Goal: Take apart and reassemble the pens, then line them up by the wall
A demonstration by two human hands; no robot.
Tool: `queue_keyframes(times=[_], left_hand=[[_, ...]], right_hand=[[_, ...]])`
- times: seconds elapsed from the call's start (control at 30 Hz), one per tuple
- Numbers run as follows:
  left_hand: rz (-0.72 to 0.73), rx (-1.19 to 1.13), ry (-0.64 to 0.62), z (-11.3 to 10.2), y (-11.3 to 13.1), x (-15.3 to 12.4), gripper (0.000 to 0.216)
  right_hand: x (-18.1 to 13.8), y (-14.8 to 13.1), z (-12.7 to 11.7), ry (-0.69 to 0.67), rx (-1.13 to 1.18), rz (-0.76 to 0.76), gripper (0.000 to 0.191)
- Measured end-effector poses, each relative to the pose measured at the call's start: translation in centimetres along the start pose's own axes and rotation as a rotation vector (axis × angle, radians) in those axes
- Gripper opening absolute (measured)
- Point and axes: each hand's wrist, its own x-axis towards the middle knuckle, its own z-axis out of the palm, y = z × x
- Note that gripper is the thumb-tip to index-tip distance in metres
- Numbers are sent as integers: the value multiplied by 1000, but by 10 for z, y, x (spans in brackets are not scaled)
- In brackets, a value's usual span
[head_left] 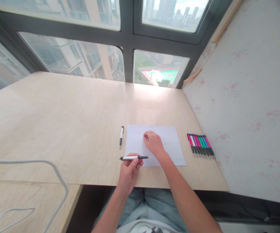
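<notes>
My left hand (130, 171), low in front of the paper, is closed around a ballpoint pen (130, 158). The pen lies level, with a white barrel and a black grip pointing right; a tiny bright spot shows just past its dark end. Over the white sheet of paper (164, 149) is my right hand (153, 143), fingers curled in with thumb and forefinger together. Whatever they hold, if anything, is hidden or too small to name. Lines of handwriting run along the sheet's top. A second white-and-black pen (121, 137) lies just left of the paper.
Several coloured pens (200, 145) lie in a row on the right, near the papered wall (249, 106). A grey-white cable (57, 171) loops over the lower left. Dark-framed windows (128, 42) stand behind the pale desk (69, 123).
</notes>
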Motion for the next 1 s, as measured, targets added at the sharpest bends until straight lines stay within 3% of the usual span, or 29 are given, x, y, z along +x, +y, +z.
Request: queue_keyframes(times=[0.2,0.4,0.5,0.63,0.8,1.0], left_hand=[[-15,-29,-34,-1,0,1,13],[-7,-44,-29,-4,-2,2,13],[-16,-12,-28,-5,-3,3,14],[10,188,-43,-2,-4,3,18],[41,384,-52,-1,-6,1,19],[17,176,35,-3,-7,4,20]], right_hand=[[6,-2,5,-55,-19,4,19],[-7,4,-13,-64,47,28,25],[-29,5,-28,-22,290,130,15],[-65,-5,-49,-208,588,81,23],[-90,-16,-68,-231,484,-11,10],[-99,0,-75,-215,471,1,13]])
